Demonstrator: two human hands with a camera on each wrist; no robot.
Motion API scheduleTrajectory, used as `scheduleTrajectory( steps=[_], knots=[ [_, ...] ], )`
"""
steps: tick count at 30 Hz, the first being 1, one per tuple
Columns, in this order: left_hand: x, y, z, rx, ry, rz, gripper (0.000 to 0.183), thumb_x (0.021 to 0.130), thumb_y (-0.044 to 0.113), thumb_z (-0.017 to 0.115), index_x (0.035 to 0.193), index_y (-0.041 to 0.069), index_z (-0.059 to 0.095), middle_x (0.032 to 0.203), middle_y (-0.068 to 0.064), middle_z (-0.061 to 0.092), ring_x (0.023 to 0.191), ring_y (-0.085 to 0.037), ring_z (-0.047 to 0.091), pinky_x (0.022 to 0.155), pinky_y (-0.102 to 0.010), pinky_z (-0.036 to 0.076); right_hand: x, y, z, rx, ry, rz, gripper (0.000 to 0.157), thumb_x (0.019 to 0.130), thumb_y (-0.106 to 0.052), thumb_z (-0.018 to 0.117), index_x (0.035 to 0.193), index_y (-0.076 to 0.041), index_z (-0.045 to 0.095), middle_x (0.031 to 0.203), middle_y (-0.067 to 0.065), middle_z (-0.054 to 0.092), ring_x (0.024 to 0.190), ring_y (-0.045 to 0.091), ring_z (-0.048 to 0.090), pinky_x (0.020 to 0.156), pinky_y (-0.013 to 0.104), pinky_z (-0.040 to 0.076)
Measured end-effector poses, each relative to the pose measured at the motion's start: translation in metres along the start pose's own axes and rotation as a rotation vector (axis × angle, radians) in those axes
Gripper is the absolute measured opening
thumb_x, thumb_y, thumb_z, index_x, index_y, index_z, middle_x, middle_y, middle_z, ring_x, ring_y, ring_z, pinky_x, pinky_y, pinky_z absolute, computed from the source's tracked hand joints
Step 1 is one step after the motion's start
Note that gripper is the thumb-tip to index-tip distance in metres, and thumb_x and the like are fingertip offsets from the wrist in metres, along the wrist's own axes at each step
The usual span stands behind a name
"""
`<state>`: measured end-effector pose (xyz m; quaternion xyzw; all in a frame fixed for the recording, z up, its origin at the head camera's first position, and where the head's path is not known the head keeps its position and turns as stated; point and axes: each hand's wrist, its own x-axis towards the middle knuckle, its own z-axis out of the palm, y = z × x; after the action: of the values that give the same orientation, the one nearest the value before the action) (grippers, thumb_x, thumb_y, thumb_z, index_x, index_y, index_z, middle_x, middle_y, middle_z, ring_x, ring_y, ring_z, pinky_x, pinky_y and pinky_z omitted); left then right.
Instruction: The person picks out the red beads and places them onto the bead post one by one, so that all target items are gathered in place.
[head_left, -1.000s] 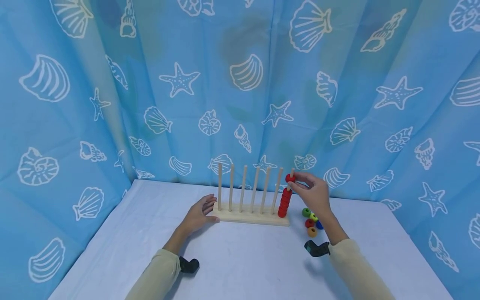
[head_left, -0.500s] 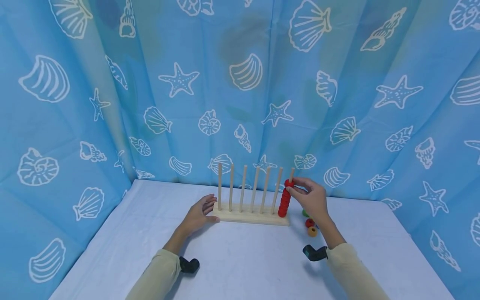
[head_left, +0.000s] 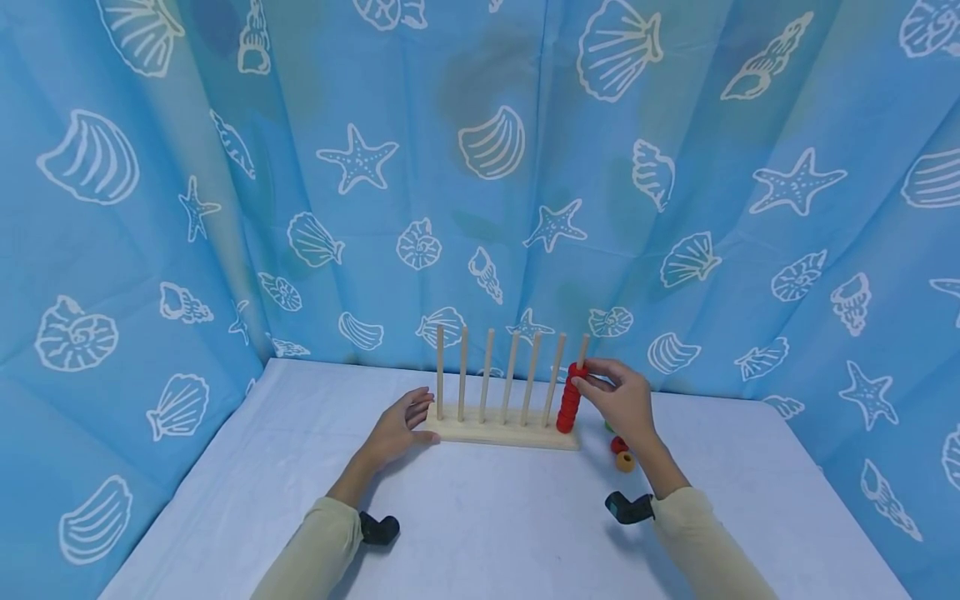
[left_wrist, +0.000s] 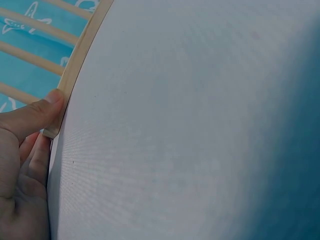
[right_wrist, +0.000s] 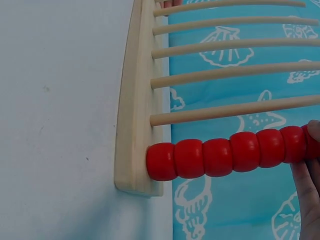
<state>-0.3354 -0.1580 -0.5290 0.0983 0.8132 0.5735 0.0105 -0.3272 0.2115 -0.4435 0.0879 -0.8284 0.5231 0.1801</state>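
Observation:
A wooden peg rack (head_left: 495, 434) stands on the table, its upright pegs in a row along a flat base. Red beads (right_wrist: 217, 157) fill much of the rightmost peg in a stack, while the other pegs are bare. My right hand (head_left: 624, 404) pinches the top red bead (head_left: 577, 370) between thumb and fingers, right on the stack, with the peg's tip poking out above. At the rack's left end my left hand (head_left: 397, 429) holds the base, the thumb (left_wrist: 50, 100) on its front edge and the other fingers behind.
Loose beads lie on the white cloth right of the rack: an orange bead (head_left: 625, 462), a red bead (head_left: 618, 445) and a sliver of a green bead (head_left: 608, 426), partly behind the right hand. A blue shell-patterned curtain (head_left: 480, 183) hangs close behind the table.
The right hand has come down the peg with the red bead, which now meets the stack below. That hand hides the yellow and blue loose beads. The left hand stays put.

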Motion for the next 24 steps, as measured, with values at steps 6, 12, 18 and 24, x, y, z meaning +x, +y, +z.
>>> scheduleTrajectory(
  steps=[6, 12, 18, 24],
  knots=[
    [0.0000, 0.0013, 0.0004, 0.001, -0.002, -0.009, 0.089, 0.072, 0.002, 0.084, 0.148, 0.006, 0.037, 0.143, -0.010, 0.050, 0.131, -0.027, 0.048, 0.105, -0.030, 0.044, -0.0012, 0.0041, 0.0005, 0.000, 0.004, 0.008, 0.053, 0.082, -0.038, 0.078, 0.127, -0.013, 0.063, 0.123, 0.007, 0.064, 0.106, 0.024, 0.067, 0.084, 0.035, 0.057],
    [-0.0002, 0.0011, 0.0009, 0.004, 0.005, -0.007, 0.089, 0.073, 0.003, 0.084, 0.148, 0.007, 0.038, 0.143, -0.011, 0.050, 0.131, -0.027, 0.048, 0.106, -0.031, 0.044, -0.0031, 0.0051, 0.0018, 0.025, 0.007, 0.014, 0.053, 0.083, -0.039, 0.077, 0.127, -0.013, 0.063, 0.124, 0.007, 0.063, 0.108, 0.023, 0.066, 0.085, 0.032, 0.056],
    [-0.0009, 0.0017, 0.0017, 0.018, 0.009, -0.007, 0.089, 0.072, 0.003, 0.084, 0.148, 0.007, 0.038, 0.143, -0.011, 0.050, 0.131, -0.027, 0.048, 0.106, -0.031, 0.044, -0.0040, 0.0046, 0.0019, 0.026, 0.015, 0.018, 0.051, 0.084, -0.035, 0.076, 0.127, -0.011, 0.063, 0.125, 0.008, 0.063, 0.109, 0.025, 0.066, 0.086, 0.031, 0.056],
    [-0.0014, 0.0020, -0.0001, 0.017, 0.006, -0.007, 0.090, 0.072, 0.004, 0.085, 0.148, 0.008, 0.038, 0.143, -0.010, 0.049, 0.132, -0.027, 0.048, 0.106, -0.031, 0.044, -0.0035, 0.0023, 0.0033, 0.043, 0.023, 0.009, 0.049, 0.084, -0.031, 0.077, 0.126, -0.010, 0.064, 0.124, 0.009, 0.063, 0.109, 0.026, 0.066, 0.085, 0.028, 0.055]
  ],
)
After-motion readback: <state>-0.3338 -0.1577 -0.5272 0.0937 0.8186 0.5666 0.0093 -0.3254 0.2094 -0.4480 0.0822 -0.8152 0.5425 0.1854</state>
